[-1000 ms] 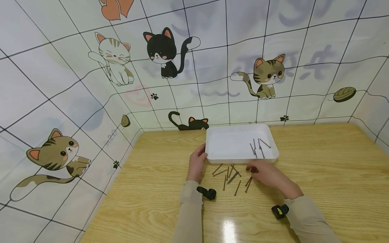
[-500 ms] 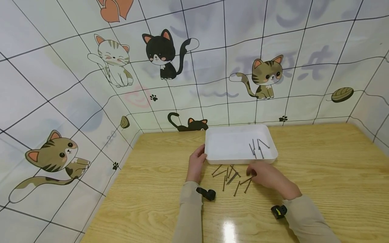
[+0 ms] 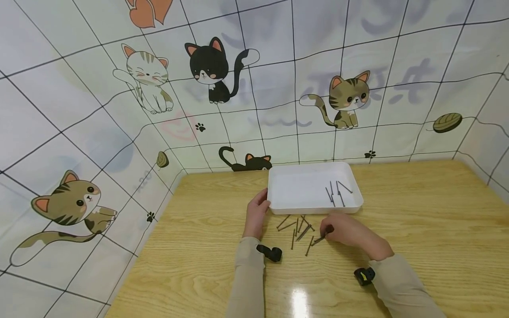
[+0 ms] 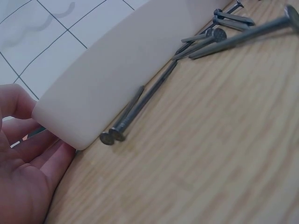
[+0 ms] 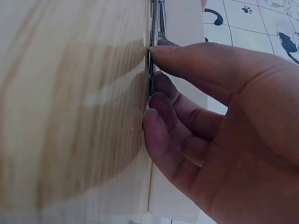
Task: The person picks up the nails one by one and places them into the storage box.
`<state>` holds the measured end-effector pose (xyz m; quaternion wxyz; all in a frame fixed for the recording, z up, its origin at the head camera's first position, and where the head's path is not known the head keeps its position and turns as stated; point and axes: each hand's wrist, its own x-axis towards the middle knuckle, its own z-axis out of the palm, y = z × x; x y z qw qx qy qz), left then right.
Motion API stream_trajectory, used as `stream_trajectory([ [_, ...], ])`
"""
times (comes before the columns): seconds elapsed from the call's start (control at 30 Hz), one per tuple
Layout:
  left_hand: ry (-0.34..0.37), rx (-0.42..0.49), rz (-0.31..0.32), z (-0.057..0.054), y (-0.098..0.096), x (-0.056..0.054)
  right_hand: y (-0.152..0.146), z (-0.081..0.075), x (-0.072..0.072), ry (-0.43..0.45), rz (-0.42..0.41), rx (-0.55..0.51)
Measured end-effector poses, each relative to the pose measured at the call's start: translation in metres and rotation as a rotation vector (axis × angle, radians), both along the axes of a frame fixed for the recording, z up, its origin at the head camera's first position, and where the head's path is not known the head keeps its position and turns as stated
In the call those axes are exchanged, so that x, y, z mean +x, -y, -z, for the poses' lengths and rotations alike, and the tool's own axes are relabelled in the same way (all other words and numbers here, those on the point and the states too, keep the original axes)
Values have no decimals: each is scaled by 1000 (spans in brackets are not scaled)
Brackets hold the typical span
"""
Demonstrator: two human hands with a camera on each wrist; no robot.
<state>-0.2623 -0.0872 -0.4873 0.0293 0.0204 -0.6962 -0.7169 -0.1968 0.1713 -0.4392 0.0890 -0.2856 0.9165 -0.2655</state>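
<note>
My left hand [image 3: 256,216] holds the front left corner of a white tray [image 3: 302,187], thumb at the rim and fingers along the side wall. In the left wrist view that hand's fingers [image 4: 44,154] lie against the tray's outer wall [image 4: 107,79]. Just before the tray's front right part, my right hand [image 3: 346,229] pinches nails [image 3: 319,240] low over the table, heads pointing toward the front left. Close up in the right wrist view, thumb and fingertips meet at the dark shanks [image 5: 152,70]; exactly how many are held I cannot tell.
Several loose nails [image 3: 293,239] lie scattered on the wooden table [image 3: 199,265] between the hands, close to the tray's front wall. Several more nails [image 3: 341,198] lie inside the tray at its right end. A cat-patterned wall covering [image 3: 278,88] rises behind the table.
My right hand has drawn two nails together near its fingertips; the one lying apart toward the front has been swung up beside the other. The left hand and the tray keep their place.
</note>
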Motion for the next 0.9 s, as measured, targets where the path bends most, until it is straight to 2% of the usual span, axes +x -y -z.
stream_trajectory([
  [0.3,-3,-4,2,1,1,0,2,-1,1,57,58,62],
  [0.5,-4,-6,8,0,1,1,1,-2,1,71,78,19],
  [0.73,-5,13,11,0,1,1,-3,-5,-2,5,58,-34],
  [0.9,1,5,10,0,1,1,-3,-7,-3,47,83,-83],
])
